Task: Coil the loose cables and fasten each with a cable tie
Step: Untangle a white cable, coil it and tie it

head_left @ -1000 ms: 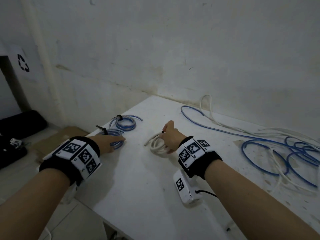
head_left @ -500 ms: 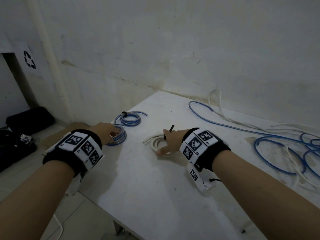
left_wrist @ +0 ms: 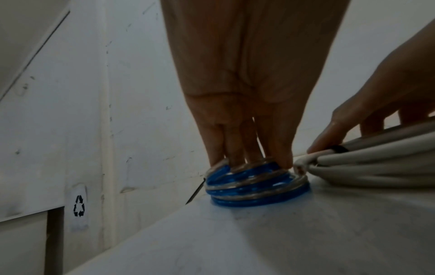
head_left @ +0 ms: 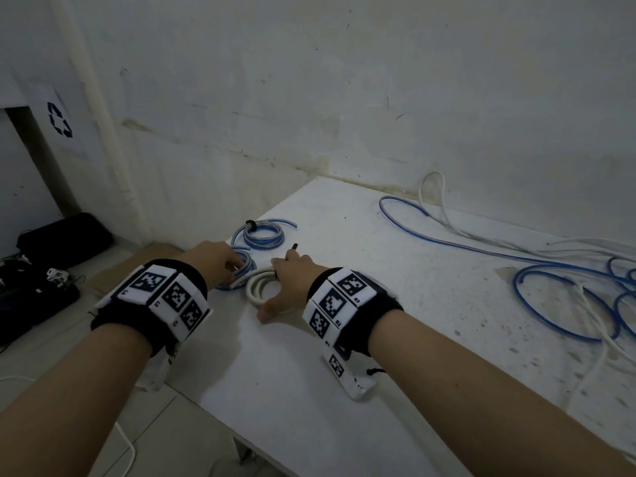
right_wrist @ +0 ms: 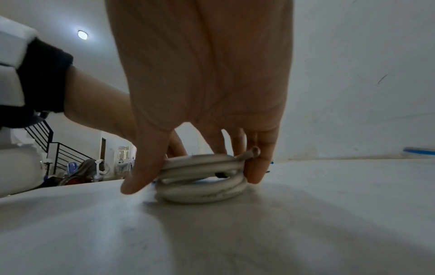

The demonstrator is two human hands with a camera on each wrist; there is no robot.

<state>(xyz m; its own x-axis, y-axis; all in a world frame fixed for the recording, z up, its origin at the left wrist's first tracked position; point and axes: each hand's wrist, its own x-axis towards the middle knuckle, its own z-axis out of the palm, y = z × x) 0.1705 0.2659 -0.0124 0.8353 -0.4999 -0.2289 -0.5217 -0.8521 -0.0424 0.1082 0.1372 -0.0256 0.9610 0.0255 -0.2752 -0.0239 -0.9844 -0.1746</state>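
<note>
My left hand reaches down onto a small blue coil near the table's left edge. In the left wrist view its fingertips sit in the blue coil's hole, with one digit on the outer rim. My right hand grips a white coil, thumb on one side and fingers on the other. A black tie wraps the white coil. The white coil's cut end touches the blue coil. A second blue coil lies tied just behind.
Loose blue cable and white cable sprawl over the right of the white table along the wall. The table's left edge drops to the floor, where a black bag lies.
My right hand has slid the white coil left until it meets the blue coil. My left hand has stayed on the blue coil.
</note>
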